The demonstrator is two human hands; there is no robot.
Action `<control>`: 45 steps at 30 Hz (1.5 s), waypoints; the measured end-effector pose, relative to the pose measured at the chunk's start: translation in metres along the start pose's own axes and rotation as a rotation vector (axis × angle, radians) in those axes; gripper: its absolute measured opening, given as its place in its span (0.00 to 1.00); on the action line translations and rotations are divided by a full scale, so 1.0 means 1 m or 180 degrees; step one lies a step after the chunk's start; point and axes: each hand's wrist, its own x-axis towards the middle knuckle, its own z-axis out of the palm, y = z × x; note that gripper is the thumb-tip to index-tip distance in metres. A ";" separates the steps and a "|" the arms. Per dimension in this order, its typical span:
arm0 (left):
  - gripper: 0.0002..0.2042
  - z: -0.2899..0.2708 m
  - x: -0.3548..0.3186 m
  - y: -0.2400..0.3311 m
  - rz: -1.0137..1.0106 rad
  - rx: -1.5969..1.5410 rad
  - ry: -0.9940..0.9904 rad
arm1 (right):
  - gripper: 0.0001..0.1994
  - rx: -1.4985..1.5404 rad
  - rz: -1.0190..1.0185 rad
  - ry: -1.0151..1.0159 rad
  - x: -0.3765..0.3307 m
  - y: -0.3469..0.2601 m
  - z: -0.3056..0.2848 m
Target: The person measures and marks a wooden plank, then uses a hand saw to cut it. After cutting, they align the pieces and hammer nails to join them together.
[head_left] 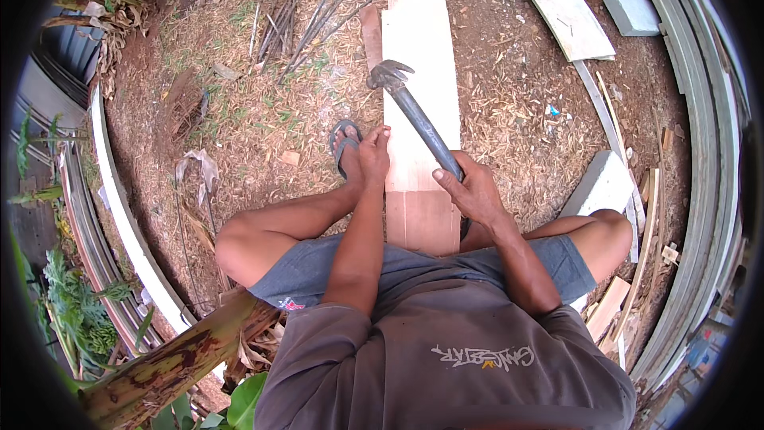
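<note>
A claw hammer (422, 127) with a dark handle is gripped near its lower end in my right hand (477, 191). Its metal head points up and left, held over a long pale wooden board (426, 40) that runs away from me between my legs. My left hand (374, 158) is closed at the board's left edge, thumb and fingertips pinched together. Whatever may sit between those fingertips is too small to make out. Closest to me, the board shows a reddish-brown section (422, 219). A strip of brown wood (371, 36) sticks out at its far left side.
Curved pale boards (557, 4) and white blocks (631, 12) lie to the right, beside stacked long grey sheets (692, 111). Thin sticks (290, 12) are heaped at the far left of the board. A banana-like stem (175, 358) and leaves stand at the lower left.
</note>
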 end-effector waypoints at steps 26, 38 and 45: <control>0.09 0.042 0.026 -0.061 0.0121 -0.0922 0.0215 | 0.20 -0.1396 0.0188 -0.0134 0.021 -0.002 0.022; 0.08 0.046 0.025 -0.060 -0.0101 -0.0729 0.0252 | 0.20 -0.1121 0.0182 -0.0201 0.011 -0.012 0.026; 0.13 0.053 0.022 -0.077 0.0043 -0.1255 0.0106 | 0.22 -0.0782 -0.0203 0.0003 0.000 -0.040 0.019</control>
